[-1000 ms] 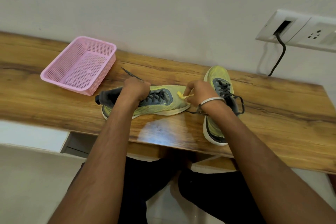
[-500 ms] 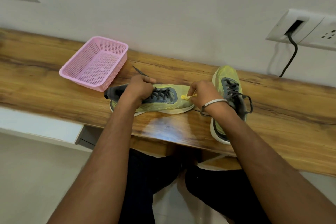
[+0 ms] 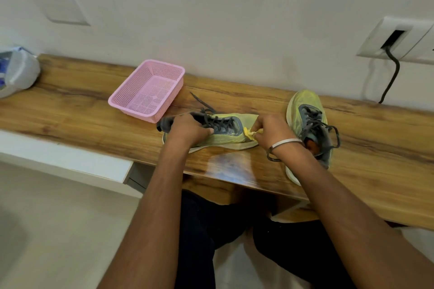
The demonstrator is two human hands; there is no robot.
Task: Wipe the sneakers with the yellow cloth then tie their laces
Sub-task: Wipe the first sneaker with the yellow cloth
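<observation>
So I'm watching the head feed and the wooden desk (image 3: 70,110) runs along the wall, its front edge toward me. Two yellow-green sneakers sit on it. The left sneaker (image 3: 225,141) lies crosswise near the front edge, toe pointing right, dark laces loose, one lace end trailing toward the back edge. The right sneaker (image 3: 305,110) points toe-first at the wall, heel at the front edge, its laces flopped open in loops. A pink basket (image 3: 131,101) sits behind and left of the left sneaker, closer to the back edge, looks like it's just beside the heel. At the desk's far left end there's a plastic bag (image 3: 16,73), half out of view.

My left hand (image 3: 187,128) is curled over the left sneaker's collar, gripping it, fingers by the laces. My right hand (image 3: 273,132) pinches a small bunched-up yellow cloth (image 3: 249,134) and presses it on that sneaker's toe area, right beside the lace panel.
</observation>
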